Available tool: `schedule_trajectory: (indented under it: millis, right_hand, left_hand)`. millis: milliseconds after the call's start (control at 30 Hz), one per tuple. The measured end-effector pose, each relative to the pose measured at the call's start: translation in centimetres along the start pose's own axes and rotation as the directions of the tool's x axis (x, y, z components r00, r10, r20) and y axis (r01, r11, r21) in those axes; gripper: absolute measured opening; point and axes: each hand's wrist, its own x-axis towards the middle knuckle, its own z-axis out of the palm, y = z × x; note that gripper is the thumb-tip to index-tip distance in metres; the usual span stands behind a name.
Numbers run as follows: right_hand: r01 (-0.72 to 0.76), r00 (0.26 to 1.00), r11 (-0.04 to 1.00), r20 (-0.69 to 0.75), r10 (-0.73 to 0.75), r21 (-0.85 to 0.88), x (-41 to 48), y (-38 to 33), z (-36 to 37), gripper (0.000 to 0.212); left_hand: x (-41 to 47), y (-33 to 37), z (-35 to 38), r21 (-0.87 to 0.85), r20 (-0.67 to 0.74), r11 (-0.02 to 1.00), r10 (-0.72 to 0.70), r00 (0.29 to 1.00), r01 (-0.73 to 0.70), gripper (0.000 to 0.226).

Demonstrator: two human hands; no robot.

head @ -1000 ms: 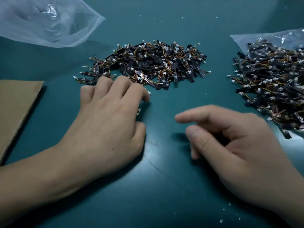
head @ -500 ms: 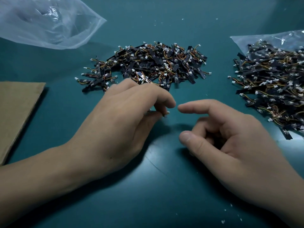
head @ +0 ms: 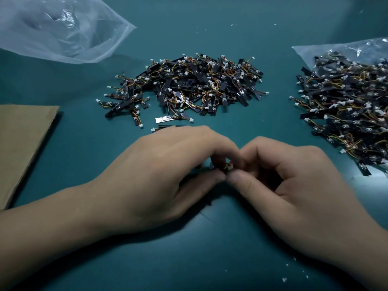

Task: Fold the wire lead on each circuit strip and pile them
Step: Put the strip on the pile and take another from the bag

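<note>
My left hand [head: 168, 171] and my right hand [head: 294, 185] meet fingertip to fingertip at the middle of the teal table. Together they pinch one small circuit strip [head: 227, 166]; only its white connector and a bit of orange wire show between the fingers. A big pile of black circuit strips [head: 195, 85] with coloured wire leads lies beyond the hands. A second pile of strips [head: 348, 103] lies at the right, partly on a plastic bag. Two loose strips [head: 174, 119] lie just in front of the middle pile, close to my left knuckles.
A clear plastic bag [head: 58, 28] lies at the back left. A brown cardboard sheet [head: 23, 143] lies at the left edge. Another clear bag [head: 344, 49] sits under the right pile. Small white crumbs [head: 284, 279] dot the teal table near the front right.
My left hand drew back from the middle pile with a strip and moved right. My right hand closed its fingers and came in to meet it; both now pinch the strip.
</note>
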Motion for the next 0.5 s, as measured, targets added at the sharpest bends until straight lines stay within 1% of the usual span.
schedule_trajectory:
  millis: [100,267,300,367,500]
  right_hand:
    - [-0.01,0.999,0.999,-0.047,0.012,0.048,0.0,0.0,0.0,0.011]
    - [-0.038,0.995,0.996,-0.092,0.046,0.085,-0.1,-0.1,0.0,0.011]
    - [-0.048,0.993,0.993,-0.105,0.059,0.103,-0.2,-0.1,0.0,0.011]
    - [-0.07,0.988,0.986,-0.128,0.089,0.148,-0.2,-0.1,0.0,0.011]
    - [-0.075,0.984,0.976,-0.146,0.106,0.204,-0.2,0.2,-0.2,0.012]
  left_hand:
    - [-0.2,0.2,0.1,-0.055,0.001,0.996,-0.072,0.997,0.072,0.039]
    - [0.0,-1.0,0.3,-0.031,-0.077,0.991,-0.131,0.988,0.129,0.033]
    - [0.2,-1.3,0.1,0.007,-0.094,0.992,-0.128,0.987,0.129,0.033]
    - [0.4,-2.2,-0.4,0.133,-0.121,0.982,-0.115,0.986,0.131,0.032]
    - [1.0,-2.9,-1.8,0.278,-0.167,0.934,-0.181,0.969,0.222,0.03]
